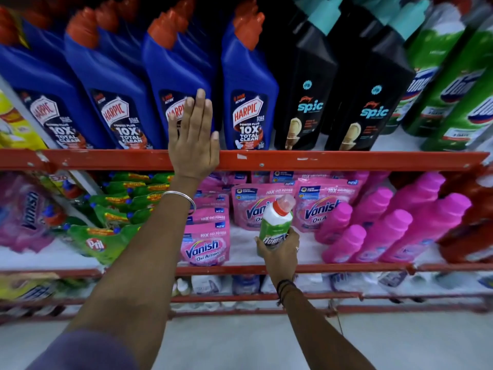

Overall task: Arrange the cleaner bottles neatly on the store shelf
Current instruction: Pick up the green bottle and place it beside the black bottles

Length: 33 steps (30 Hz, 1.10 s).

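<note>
Blue Harpic bottles (112, 84) with orange caps stand in rows on the upper shelf (346, 160). My left hand (193, 141) lies flat with fingers apart against the front of the third Harpic bottle (173, 76), holding nothing. Lower down, my right hand (281, 252) grips a small green and white Domex bottle (276, 222) with a red cap, tilted, in front of the middle shelf. Black Spic bottles (306, 84) with teal caps stand right of the Harpic row, and large green Domex bottles (453, 84) fill the upper shelf's right end.
The middle shelf carries pink Vanish pouches (205, 244), pink bottles (400, 225), green Pril pouches (106, 236) and red bottles (474, 231) at far right. A lower red rack (240, 297) holds white packs. Grey floor (240, 343) lies below.
</note>
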### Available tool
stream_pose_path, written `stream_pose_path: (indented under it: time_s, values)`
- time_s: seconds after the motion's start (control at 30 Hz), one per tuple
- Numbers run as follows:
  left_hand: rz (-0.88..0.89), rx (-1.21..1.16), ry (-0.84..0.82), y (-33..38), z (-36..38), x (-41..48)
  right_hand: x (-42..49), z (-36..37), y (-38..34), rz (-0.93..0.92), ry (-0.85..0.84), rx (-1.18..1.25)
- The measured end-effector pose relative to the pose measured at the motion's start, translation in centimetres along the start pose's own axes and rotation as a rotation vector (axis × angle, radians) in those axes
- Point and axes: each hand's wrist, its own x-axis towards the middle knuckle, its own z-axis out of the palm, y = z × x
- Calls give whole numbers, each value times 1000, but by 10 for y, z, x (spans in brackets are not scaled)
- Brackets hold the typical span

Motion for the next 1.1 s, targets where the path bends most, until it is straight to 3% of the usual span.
stream_pose_path:
  time_s: [0.27, 0.57, 0.83, 0.97, 1.1]
  values:
    - [15, 19, -4, 0, -2, 1, 3, -4, -12, 24, 59, 74]
    - [40, 21, -3, 0, -3, 1, 3, -95, -94, -178, 80, 260]
    - [68, 18, 6, -2, 1, -2, 46, -191, -173, -413, 374, 289]
    - [59, 14, 11, -3, 1, -3, 86, -227, -199, -416, 562, 282]
    - [55, 19, 13, -3, 1, -1, 118, -246, -217, -405, 630, 247]
